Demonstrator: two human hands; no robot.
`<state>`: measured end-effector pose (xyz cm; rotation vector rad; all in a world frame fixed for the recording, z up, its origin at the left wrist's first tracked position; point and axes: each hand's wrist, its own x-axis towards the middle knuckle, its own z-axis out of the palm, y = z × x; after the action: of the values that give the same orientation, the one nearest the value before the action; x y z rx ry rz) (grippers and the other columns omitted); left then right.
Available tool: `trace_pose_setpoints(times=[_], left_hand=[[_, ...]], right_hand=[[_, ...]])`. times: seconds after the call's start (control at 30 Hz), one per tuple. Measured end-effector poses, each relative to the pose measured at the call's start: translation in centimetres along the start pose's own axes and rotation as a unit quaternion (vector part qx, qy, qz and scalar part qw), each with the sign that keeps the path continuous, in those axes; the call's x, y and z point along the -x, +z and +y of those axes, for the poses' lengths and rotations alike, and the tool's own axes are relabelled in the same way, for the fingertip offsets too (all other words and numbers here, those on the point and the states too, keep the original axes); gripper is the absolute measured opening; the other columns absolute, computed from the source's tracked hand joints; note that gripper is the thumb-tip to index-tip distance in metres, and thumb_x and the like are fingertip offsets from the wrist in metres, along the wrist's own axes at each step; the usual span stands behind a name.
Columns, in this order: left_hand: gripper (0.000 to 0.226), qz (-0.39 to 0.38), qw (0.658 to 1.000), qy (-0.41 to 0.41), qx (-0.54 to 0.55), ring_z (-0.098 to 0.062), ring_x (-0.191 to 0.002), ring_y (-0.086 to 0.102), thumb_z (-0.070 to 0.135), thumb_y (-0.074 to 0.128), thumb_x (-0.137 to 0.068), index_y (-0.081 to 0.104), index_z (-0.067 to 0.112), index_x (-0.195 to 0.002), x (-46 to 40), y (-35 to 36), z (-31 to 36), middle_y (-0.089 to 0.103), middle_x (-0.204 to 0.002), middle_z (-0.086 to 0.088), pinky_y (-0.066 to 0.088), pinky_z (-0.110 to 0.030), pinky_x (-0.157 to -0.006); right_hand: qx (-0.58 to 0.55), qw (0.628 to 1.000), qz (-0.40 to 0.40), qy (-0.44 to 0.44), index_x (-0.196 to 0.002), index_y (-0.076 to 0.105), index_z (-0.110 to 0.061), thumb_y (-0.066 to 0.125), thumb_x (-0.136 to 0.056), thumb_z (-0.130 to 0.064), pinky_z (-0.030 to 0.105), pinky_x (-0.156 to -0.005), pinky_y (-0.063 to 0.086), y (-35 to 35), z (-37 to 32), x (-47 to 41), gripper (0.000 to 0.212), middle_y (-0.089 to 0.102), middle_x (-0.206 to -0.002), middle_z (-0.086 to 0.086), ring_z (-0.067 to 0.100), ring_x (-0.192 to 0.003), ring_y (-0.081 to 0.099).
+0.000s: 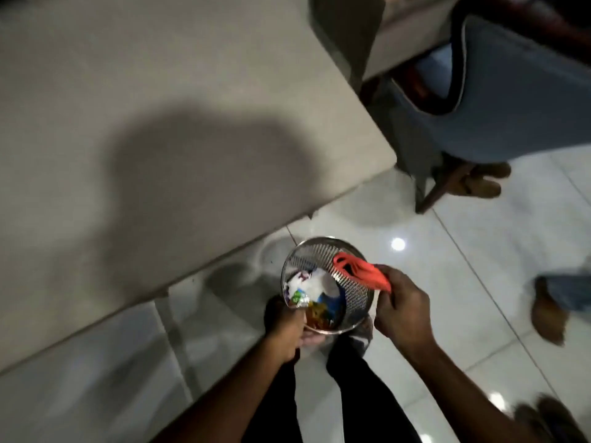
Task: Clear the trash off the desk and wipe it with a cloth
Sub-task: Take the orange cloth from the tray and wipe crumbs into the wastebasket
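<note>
A round metal mesh bin point(353, 298) hangs over the floor beside the desk corner. Inside it lie crumpled wrappers point(307, 287), white, green, blue and orange. My left hand point(286, 327) grips the bin's near rim from below. My right hand point(399, 306) is closed on a red-orange cloth point(359, 270), which drapes over the bin's right rim. The grey desk top point(160, 123) fills the upper left and carries only a large shadow.
A blue-grey chair point(511, 100) stands past the desk's right corner with slippers point(483, 180) under it. Another person's foot point(548, 310) is at the right edge. The floor is glossy white tile point(447, 282). My legs point(351, 394) are below the bin.
</note>
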<state>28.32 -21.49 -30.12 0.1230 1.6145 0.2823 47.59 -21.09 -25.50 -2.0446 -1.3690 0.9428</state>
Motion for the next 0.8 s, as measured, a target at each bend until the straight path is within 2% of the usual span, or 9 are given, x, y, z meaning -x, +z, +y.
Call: trace_pose_setpoints(times=[0.1, 0.17, 0.23, 0.27, 0.43, 0.53, 0.6, 0.67, 0.8], left_hand=[[0.022, -0.009, 0.999, -0.033, -0.006, -0.035, -0.076, 0.074, 0.01, 0.044, -0.094, 0.064, 0.018, -0.094, -7.6, 1.7, -1.8, 0.073, -0.089, -0.013, 0.065, -0.043, -0.065], [0.031, -0.004, 0.999, -0.051, -0.005, -0.034, -0.069, 0.073, -0.001, 0.038, -0.088, 0.061, 0.018, -0.096, -11.9, 2.2, -2.4, 0.071, -0.088, -0.013, 0.064, -0.041, -0.056], [0.042, -0.001, 0.998, -0.053, -0.015, -0.033, -0.062, 0.075, -0.006, 0.034, -0.084, 0.057, 0.016, -0.112, -15.7, 3.0, -3.0, 0.069, -0.094, -0.016, 0.062, -0.038, -0.052], [0.045, 0.0, 0.999, -0.049, -0.014, -0.031, -0.059, 0.075, -0.007, 0.033, -0.084, 0.054, 0.016, -0.117, -17.4, 3.4, -3.2, 0.069, -0.095, -0.016, 0.063, -0.038, -0.052], [0.058, -0.008, 0.998, -0.052, -0.015, -0.031, -0.075, 0.072, -0.012, 0.026, -0.083, 0.054, 0.017, -0.125, -22.0, 5.1, -3.1, 0.071, -0.096, -0.014, 0.063, -0.039, -0.05], [0.054, -0.027, 0.996, -0.058, -0.055, -0.028, -0.08, 0.07, -0.012, 0.03, -0.087, 0.055, 0.01, -0.129, -22.1, 4.8, -3.1, 0.07, -0.116, -0.02, 0.061, -0.043, -0.067], [0.036, -0.014, 0.992, -0.069, -0.107, -0.026, -0.076, 0.068, -0.004, 0.039, -0.093, 0.058, 0.008, -0.122, -20.9, 4.4, -2.3, 0.07, -0.108, -0.018, 0.057, -0.046, -0.077], [0.025, 0.01, 0.981, -0.069, -0.184, -0.026, -0.075, 0.067, 0.011, 0.049, -0.095, 0.061, 0.006, -0.116, -19.2, 4.1, -0.6, 0.071, -0.096, -0.014, 0.058, -0.042, -0.068], [0.053, 0.0, 0.98, -0.077, -0.184, -0.03, -0.071, 0.069, 0.047, 0.038, -0.097, 0.062, 0.002, -0.113, -13.5, 4.4, 5.2, 0.07, -0.086, -0.019, 0.057, -0.036, -0.063]], right_hand=[[-0.013, 0.996, -0.02, 0.091, -0.114, 0.069, -0.023, 0.041, -0.072, -0.018, 0.048, -0.073, 0.062, 3.2, 6.3, -1.9, 0.05, 0.077, -0.09, 0.01, 0.035, -0.073, 0.074], [-0.006, 0.995, -0.021, 0.1, -0.115, 0.069, -0.021, 0.042, -0.071, -0.014, 0.033, -0.078, 0.058, 5.2, 9.1, -2.8, 0.053, 0.078, -0.094, 0.009, 0.033, -0.079, 0.073], [0.01, 0.996, -0.024, 0.089, -0.117, 0.07, -0.018, 0.043, -0.072, -0.014, 0.016, -0.079, 0.045, 7.3, 11.8, -3.9, 0.053, 0.078, -0.101, 0.008, 0.027, -0.089, 0.071], [0.017, 0.996, -0.03, 0.082, -0.118, 0.07, -0.016, 0.045, -0.073, -0.012, 0.016, -0.079, 0.043, 8.4, 12.8, -4.4, 0.052, 0.078, -0.104, 0.009, 0.028, -0.092, 0.07], [0.014, 0.996, -0.06, 0.059, -0.12, 0.067, -0.013, 0.052, -0.077, 0.002, 0.038, -0.087, 0.057, 12.1, 15.8, -6.3, 0.048, 0.076, -0.107, 0.015, 0.036, -0.095, 0.07], [0.017, 0.995, -0.074, 0.063, -0.123, 0.066, -0.015, 0.054, -0.079, 0.002, 0.035, -0.087, 0.055, 13.3, 15.8, -6.8, 0.049, 0.076, -0.109, 0.013, 0.034, -0.099, 0.069], [0.011, 0.995, -0.079, 0.067, -0.126, 0.066, -0.017, 0.054, -0.08, 0.0, 0.033, -0.09, 0.054, 13.6, 15.0, -6.6, 0.05, 0.076, -0.112, 0.011, 0.033, -0.102, 0.069], [-0.001, 0.995, -0.075, 0.065, -0.127, 0.065, -0.017, 0.053, -0.08, -0.005, 0.029, -0.091, 0.05, 13.1, 13.6, -6.1, 0.05, 0.075, -0.115, 0.011, 0.031, -0.104, 0.069], [0.0, 0.999, -0.048, -0.005, -0.13, 0.063, -0.008, 0.055, -0.076, 0.007, 0.026, -0.096, 0.046, 10.2, 9.4, -3.8, 0.056, 0.07, -0.124, 0.013, 0.032, -0.111, 0.066]])
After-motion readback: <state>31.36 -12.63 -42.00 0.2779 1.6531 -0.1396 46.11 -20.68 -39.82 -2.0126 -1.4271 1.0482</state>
